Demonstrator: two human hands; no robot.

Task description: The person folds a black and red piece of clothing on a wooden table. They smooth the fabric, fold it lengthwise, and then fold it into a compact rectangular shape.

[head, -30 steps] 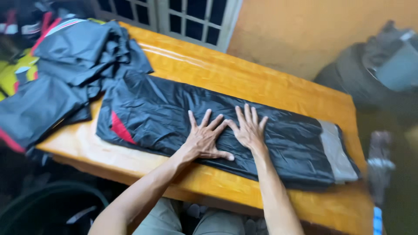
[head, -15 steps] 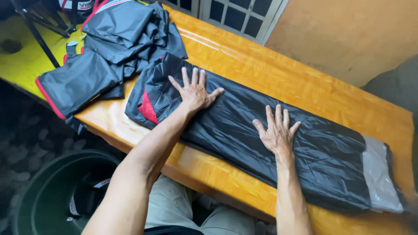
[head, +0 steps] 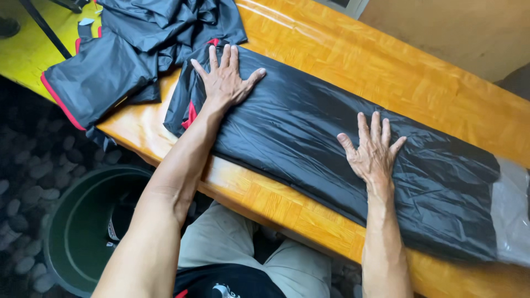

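Observation:
A long black garment [head: 309, 132] with red trim lies folded flat across the wooden table [head: 386, 72]. Its right end shows a grey band [head: 510, 212]. My left hand [head: 225, 80] presses flat on the garment's left end, fingers spread. My right hand [head: 372, 152] lies flat on the garment's middle, fingers spread too. Neither hand holds anything.
A pile of other black garments with red edges [head: 127, 49] sits at the table's left end, partly hanging over the edge. A dark green round bin [head: 83, 232] stands on the floor at the lower left. A yellow surface [head: 22, 55] is beyond the pile.
Both hands started side by side at the garment's middle. My left hand has slid out to the left end and my right hand slightly right; the view has moved closer.

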